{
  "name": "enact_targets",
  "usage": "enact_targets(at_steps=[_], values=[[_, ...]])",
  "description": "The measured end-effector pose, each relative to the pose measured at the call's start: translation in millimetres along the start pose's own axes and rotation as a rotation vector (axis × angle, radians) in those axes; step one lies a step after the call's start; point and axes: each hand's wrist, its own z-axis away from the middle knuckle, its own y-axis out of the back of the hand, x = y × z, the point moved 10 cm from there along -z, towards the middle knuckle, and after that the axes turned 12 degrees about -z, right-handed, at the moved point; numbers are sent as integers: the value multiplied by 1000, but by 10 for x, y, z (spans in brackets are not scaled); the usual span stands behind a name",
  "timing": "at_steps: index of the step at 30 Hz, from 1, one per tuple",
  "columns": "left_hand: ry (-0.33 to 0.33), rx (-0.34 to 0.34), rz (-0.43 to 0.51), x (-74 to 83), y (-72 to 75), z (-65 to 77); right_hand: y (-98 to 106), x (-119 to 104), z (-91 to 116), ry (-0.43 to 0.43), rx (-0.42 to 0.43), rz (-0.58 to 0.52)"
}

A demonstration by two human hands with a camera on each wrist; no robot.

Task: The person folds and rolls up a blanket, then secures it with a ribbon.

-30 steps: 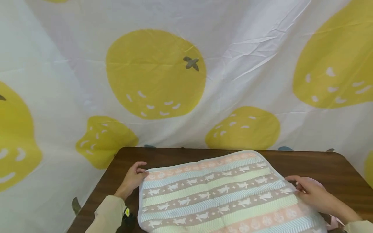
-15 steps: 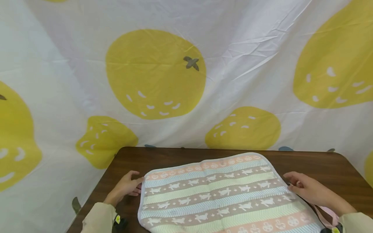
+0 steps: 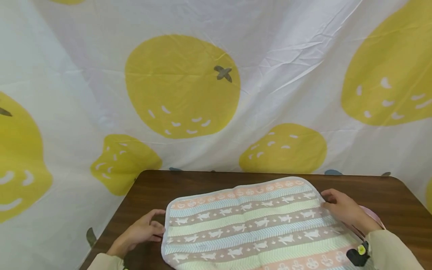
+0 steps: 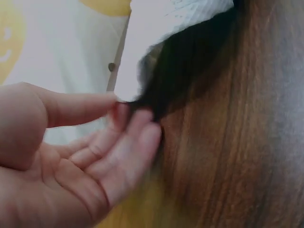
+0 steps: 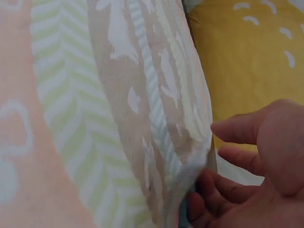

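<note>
A striped cloth (image 3: 246, 225) with pastel bands and white animal figures lies spread on the dark wood table, its near part cut off by the head view's lower edge. My left hand (image 3: 143, 228) is at its left edge; the left wrist view has the edge between thumb (image 4: 85, 107) and fingers, slightly blurred. On the opposite side my right hand (image 3: 344, 208) holds the upper right edge. In the right wrist view the thumb (image 5: 237, 128) meets the raised rim while curled fingers (image 5: 218, 190) reach under it. Shadow hides what lies beneath the cloth.
Behind the table (image 3: 381, 187) hangs a white curtain (image 3: 287, 93) printed with yellow fruit. A pink band (image 3: 372, 215) and a dark wrist camera (image 3: 358, 255) show by the right wrist.
My left hand has slid down along the left edge toward me. The right hand pulled back from the cloth, then moved up along its right edge. The cloth has barely shifted.
</note>
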Motion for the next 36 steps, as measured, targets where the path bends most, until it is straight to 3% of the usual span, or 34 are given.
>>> enact_targets(at_steps=[5, 11, 14, 17, 21, 31, 33, 36], values=[[-57, -50, 84, 84, -39, 36, -22, -4, 10, -8, 4, -72], [-82, -182, 111, 129, -172, 80, -46, -127, 94, 121, 21, -41], [-113, -183, 124, 169, -175, 58, -10, -174, 140, 181, 44, 5], [-145, -135, 105, 237, -122, 5, 41, -193, 187, 218, 73, 46], [-154, -15, 25, 310, -9, -123, 99, -178, 255, 223, 106, 68], [-159, 395, -147, 555, 318, -500, 155, -13, 357, 160, 212, 99], [-143, 419, -138, 543, 325, -554, 150, 39, 362, 153, 225, 98], [-102, 350, -84, 446, 248, -597, 110, 101, 371, 158, 222, 86]])
